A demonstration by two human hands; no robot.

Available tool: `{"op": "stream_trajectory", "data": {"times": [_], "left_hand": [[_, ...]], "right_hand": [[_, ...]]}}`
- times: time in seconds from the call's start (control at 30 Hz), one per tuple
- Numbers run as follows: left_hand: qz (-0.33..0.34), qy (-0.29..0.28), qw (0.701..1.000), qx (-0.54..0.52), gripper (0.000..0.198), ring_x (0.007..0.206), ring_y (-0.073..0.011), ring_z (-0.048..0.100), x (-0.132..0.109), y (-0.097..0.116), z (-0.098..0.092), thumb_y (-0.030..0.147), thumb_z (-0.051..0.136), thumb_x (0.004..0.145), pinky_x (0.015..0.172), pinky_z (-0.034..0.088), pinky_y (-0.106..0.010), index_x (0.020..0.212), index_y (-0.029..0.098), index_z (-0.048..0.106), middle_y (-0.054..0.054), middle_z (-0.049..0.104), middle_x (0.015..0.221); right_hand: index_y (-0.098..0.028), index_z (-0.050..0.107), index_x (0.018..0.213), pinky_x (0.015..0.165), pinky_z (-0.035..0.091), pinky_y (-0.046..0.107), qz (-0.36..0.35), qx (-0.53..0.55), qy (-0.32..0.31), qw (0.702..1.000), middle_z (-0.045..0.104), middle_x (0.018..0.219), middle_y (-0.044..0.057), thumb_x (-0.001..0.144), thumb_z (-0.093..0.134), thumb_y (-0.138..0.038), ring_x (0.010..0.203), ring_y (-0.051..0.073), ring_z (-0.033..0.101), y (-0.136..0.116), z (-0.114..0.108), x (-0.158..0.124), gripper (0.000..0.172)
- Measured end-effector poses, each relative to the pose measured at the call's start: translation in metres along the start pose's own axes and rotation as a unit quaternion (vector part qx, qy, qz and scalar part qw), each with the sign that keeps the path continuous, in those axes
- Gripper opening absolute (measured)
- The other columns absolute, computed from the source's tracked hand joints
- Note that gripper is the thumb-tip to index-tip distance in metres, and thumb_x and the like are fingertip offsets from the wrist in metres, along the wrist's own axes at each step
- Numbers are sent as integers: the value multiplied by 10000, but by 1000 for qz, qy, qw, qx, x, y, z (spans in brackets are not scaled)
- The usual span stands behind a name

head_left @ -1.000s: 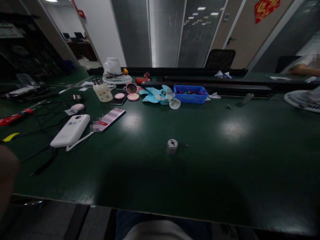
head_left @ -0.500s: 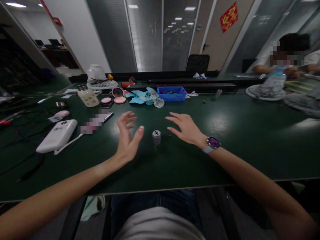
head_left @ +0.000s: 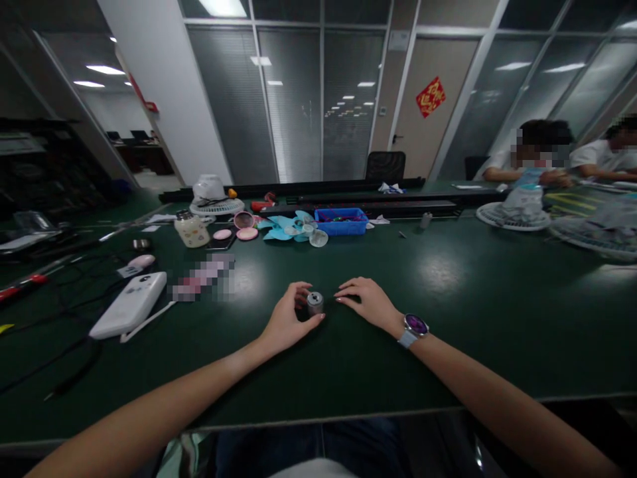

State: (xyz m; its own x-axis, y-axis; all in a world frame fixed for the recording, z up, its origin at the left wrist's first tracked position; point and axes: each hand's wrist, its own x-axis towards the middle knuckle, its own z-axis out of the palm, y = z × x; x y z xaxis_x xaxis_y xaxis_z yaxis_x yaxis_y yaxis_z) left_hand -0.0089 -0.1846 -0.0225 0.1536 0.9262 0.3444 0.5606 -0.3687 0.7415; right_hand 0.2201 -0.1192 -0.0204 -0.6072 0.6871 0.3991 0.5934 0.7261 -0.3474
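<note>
A small silver metal cylinder [head_left: 315, 303] stands upright on the green table, its round top with dark holes facing up. Around its left side curl the fingers and thumb of my left hand [head_left: 290, 318], the thumb at the front and the fingertips behind. Just to the right, my right hand [head_left: 371, 302], with a watch at the wrist, has its thumb and forefinger drawn together low over the table. Whatever lies between those fingertips is too small to make out.
A white power bank [head_left: 129, 305] with a cable lies left on the table [head_left: 388, 372]. Farther back are a cream jar [head_left: 192, 230], pink compacts, blue fan blades [head_left: 288, 228] and a blue bin [head_left: 341, 222]. People sit at the far right beside fan parts.
My left hand has come right and closed in around the cylinder. The right hand's fingertips have lowered and drawn together, where a tiny part lay before. The view has tilted up.
</note>
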Motion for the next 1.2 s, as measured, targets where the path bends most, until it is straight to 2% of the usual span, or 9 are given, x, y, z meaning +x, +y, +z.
{"op": "stream_trajectory", "data": {"times": [0.13, 0.23, 0.33, 0.43, 0.57, 0.7, 0.8, 0.97, 1.2], "left_hand": [[22, -30, 999, -12, 369, 889, -187, 618, -1, 5, -2, 302, 706, 758, 778, 498, -314, 1074, 207, 540, -32, 638, 1004], [23, -34, 999, -22, 364, 887, -187, 625, -1, 6, -3, 306, 714, 756, 776, 497, -308, 1071, 206, 561, -27, 658, 999], [20, -31, 999, -24, 380, 858, -189, 629, -1, 3, -1, 332, 728, 748, 753, 496, -309, 1073, 208, 573, -23, 670, 978], [31, -35, 999, -25, 396, 812, -183, 622, 1, 2, 2, 356, 740, 740, 719, 490, -301, 1066, 201, 578, -18, 667, 927], [38, -51, 996, -61, 548, 862, -188, 625, 1, 6, -1, 398, 757, 725, 761, 495, -308, 1177, 194, 524, -32, 659, 976], [40, -76, 991, -100, 690, 1005, -220, 609, -1, 10, -4, 411, 772, 708, 851, 486, -340, 1285, 205, 456, -68, 638, 1126], [47, -73, 987, -136, 614, 1052, -225, 599, -2, 11, -5, 387, 742, 752, 890, 480, -341, 1273, 201, 475, -82, 614, 1184], [45, -5, 983, -176, 349, 1058, -196, 604, -4, 16, -3, 344, 542, 920, 924, 467, -320, 1236, 196, 534, -72, 636, 1159], [103, 29, 987, -120, 254, 1076, -195, 607, 1, 21, -7, 283, 535, 930, 952, 460, -320, 1133, 213, 671, -60, 679, 1146]], "right_hand": [[-278, 732, 995, 814, 473, 401, 22, 41, 2, 999, 727, 941, 32, 871, 611, -265, 877, 226, 634, 2, 1, -3, 174], [-268, 729, 982, 797, 505, 382, 64, 126, 41, 989, 734, 953, 25, 846, 633, -273, 868, 215, 658, -7, 0, 1, 166], [-199, 704, 959, 778, 546, 347, 111, 273, 126, 947, 735, 935, 53, 807, 678, -312, 846, 200, 688, -26, 0, 14, 191], [-174, 673, 940, 801, 559, 329, 88, 356, 151, 918, 727, 901, 58, 764, 726, -308, 843, 190, 694, -50, 2, 26, 227], [-183, 687, 911, 798, 552, 329, 65, 351, 139, 924, 714, 911, 52, 798, 695, -273, 848, 182, 684, -64, 7, 26, 145], [-174, 676, 869, 793, 555, 336, 69, 388, 170, 903, 709, 898, 55, 777, 721, -254, 856, 191, 683, -63, 12, 18, 130], [-177, 672, 854, 795, 553, 342, 66, 388, 166, 904, 703, 883, 51, 762, 735, -239, 860, 197, 679, -64, 14, 16, 128], [-184, 680, 830, 796, 534, 334, 45, 348, 142, 926, 699, 853, 39, 775, 705, -184, 833, 186, 668, -66, 14, 15, 60], [-184, 665, 876, 824, 543, 329, 41, 386, 147, 910, 691, 890, 37, 776, 707, -194, 867, 180, 668, -63, 17, 11, 109]]}}
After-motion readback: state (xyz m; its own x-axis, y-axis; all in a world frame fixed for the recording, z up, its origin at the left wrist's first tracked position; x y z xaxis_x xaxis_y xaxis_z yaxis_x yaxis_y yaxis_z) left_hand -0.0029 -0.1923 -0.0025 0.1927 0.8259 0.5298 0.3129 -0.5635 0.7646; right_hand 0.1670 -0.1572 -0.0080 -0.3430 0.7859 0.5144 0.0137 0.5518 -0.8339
